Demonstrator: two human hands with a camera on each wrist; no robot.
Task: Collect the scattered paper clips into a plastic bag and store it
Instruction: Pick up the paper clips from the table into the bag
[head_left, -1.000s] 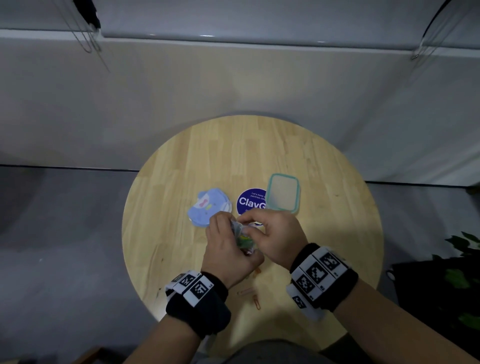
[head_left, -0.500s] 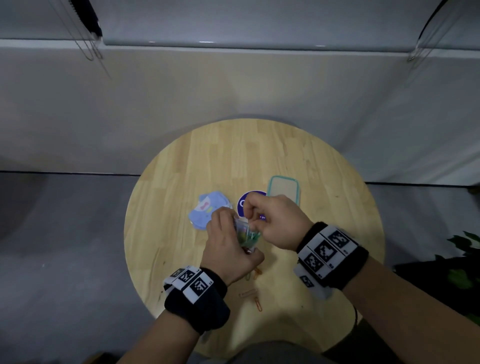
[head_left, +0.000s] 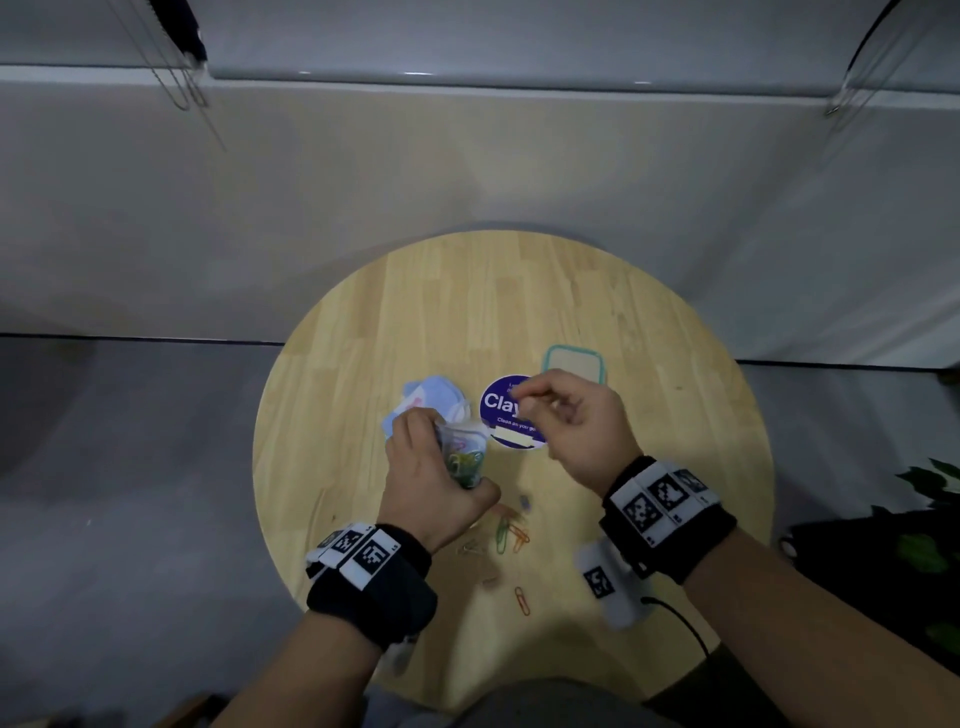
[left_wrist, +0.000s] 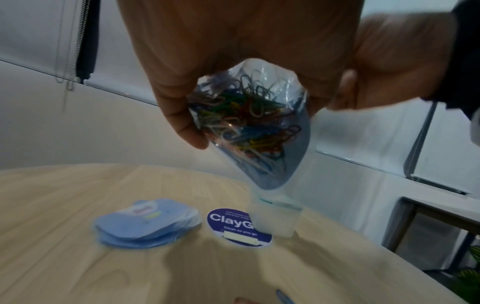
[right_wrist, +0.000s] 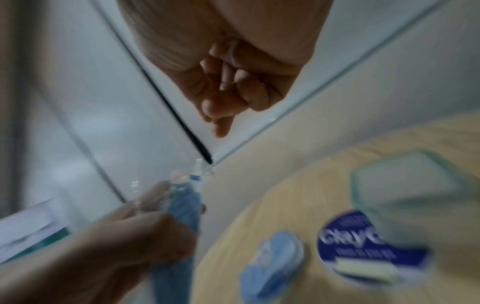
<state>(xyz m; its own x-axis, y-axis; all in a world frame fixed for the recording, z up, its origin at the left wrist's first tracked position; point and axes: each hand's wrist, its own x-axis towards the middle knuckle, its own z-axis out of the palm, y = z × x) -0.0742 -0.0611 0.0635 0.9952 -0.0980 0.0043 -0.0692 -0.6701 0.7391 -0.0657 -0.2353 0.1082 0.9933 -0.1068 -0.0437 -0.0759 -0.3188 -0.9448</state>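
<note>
My left hand (head_left: 431, 473) grips a small clear plastic bag (head_left: 464, 457) holding many coloured paper clips, just above the round wooden table (head_left: 649, 374). The left wrist view shows the bag (left_wrist: 249, 123) hanging from the curled fingers (left_wrist: 182, 115), mouth toward the table. My right hand (head_left: 566, 415) hovers to the right of the bag, apart from it, fingers curled with thumb and forefinger together; nothing shows in them (right_wrist: 228, 86). Several loose paper clips (head_left: 511, 530) lie on the table below my left hand. One orange clip (head_left: 522, 600) lies nearer the front edge.
A clear container with a teal rim (head_left: 574, 358) stands behind my right hand. A round purple sticker (head_left: 498, 410) and a stack of blue shaped notes (head_left: 431, 397) lie beside it. A dark plant (head_left: 924, 545) sits off the table's right.
My right hand has let go of the bag's mouth and pulled away to the right. The left hand still holds the bag; loose clips beneath it now show.
</note>
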